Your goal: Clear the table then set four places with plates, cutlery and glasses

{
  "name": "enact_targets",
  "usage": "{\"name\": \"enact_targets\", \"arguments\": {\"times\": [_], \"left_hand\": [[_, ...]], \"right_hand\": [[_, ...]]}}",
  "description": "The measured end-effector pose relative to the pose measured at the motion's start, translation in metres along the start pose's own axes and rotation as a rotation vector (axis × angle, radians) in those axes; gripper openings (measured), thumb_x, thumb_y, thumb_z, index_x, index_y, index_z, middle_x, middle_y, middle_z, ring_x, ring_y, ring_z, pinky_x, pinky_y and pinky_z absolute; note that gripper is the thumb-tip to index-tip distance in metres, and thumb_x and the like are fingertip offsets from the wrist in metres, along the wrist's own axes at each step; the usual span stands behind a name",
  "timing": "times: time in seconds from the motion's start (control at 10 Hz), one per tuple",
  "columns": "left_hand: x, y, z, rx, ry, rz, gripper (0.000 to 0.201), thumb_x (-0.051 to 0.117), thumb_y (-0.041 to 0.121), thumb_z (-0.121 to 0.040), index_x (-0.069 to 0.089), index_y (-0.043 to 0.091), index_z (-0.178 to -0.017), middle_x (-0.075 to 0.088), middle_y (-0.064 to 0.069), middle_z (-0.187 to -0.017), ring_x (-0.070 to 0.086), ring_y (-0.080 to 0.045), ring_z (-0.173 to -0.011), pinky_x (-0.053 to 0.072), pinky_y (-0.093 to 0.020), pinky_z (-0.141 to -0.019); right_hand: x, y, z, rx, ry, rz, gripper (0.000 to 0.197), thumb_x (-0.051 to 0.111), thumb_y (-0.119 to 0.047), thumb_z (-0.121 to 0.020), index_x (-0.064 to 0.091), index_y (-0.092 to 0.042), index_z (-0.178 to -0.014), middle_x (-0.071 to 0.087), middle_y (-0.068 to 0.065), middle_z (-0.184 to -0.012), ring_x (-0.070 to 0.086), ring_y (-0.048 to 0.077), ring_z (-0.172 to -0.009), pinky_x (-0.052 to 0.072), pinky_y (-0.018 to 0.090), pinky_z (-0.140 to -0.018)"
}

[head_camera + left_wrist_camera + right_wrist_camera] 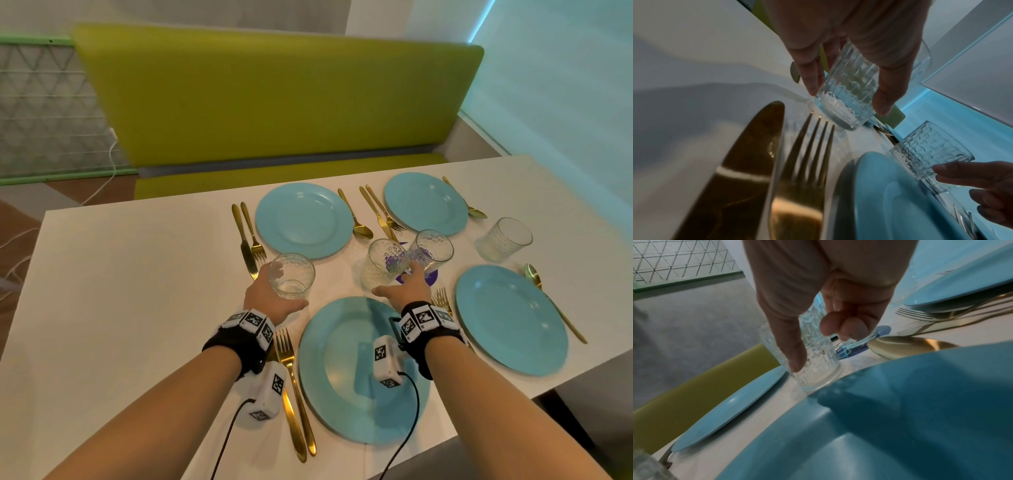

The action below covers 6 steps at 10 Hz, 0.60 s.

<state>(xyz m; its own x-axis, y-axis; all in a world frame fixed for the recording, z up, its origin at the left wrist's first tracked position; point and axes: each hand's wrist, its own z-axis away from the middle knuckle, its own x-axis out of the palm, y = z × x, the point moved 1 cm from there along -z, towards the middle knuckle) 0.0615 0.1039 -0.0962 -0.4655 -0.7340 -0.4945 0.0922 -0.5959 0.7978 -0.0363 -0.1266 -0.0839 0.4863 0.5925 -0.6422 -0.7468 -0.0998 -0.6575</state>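
Glasses: four on the surface; plates and gold cutlery already lie at all four places.
Left hand (270, 296): fingers wrapped round the left glass (292, 275), upright, held just off the surface near the tines of the far-left place's fork (255, 236).
Right hand (407, 286): fingers curled round the middle glass (385, 262), its base on the surface just beyond the near plate (342, 394).
Key relation: each glass sits straight ahead of its own palm, long axis vertical; a third glass (432, 248) stands touching or just beside the middle one.
Judgement: the next move likely needs the two parted without knocking.
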Motion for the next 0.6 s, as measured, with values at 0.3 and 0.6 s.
{"name": "enact_targets", "arguments": {"times": [0.3,0.6], "left_hand": [[0.001,-0.010,0.000,-0.002,-0.001,-0.003,0.090,0.086,0.022,-0.061,0.037,0.020,-0.136,0.052,-0.001,-0.138,0.050,-0.024,-0.126,0.038,-0.029,-0.103],[-0.007,0.000,0.002,-0.077,-0.070,-0.034,0.119,0.090,0.029,-0.053,0.020,0.009,-0.147,0.033,-0.011,-0.151,0.034,-0.028,-0.138,0.032,-0.038,-0.112]], "right_hand": [[-0.010,0.004,0.008,0.007,-0.021,0.041,0.098,0.083,-0.016,-0.068,0.024,-0.018,-0.146,0.047,0.011,-0.142,0.048,0.030,-0.128,0.042,0.041,-0.104],[-0.032,0.001,0.036,-0.040,0.052,-0.003,0.088,0.083,-0.017,-0.067,0.033,-0.016,-0.140,0.052,0.010,-0.136,0.052,0.030,-0.122,0.047,0.042,-0.100]]}}
